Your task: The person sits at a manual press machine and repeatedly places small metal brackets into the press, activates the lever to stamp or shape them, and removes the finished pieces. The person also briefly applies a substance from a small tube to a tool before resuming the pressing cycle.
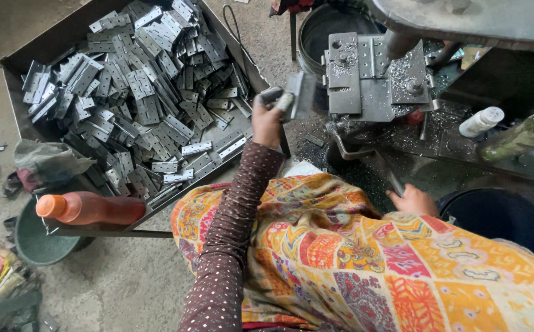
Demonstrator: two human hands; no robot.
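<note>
Fingers of the left hand point(269, 117) curl tightly around a flat grey metal hinge point(299, 94), holding it upright in the air just past the right edge of the tray point(45, 43). That tray, a wide shallow metal box, is heaped with loose hinges point(138, 92) of the same kind; at its near edge lies an orange bottle point(88, 208), with a green bowl point(36, 240) below it on the floor. Further right stands the press jig point(371, 77), its plates dusted with metal shavings, a hinge-shaped piece already lying on its top face. By the look of it, the step in hand is carrying one hinge from the heap toward the jig; seating it would call for turning it flat and lining it up against the plates. Lower right, the right hand point(413, 201) closes on a dark lever handle point(396, 182); its fingers wrap under, mostly hidden. A white bottle point(481, 122) lies beyond.
</note>
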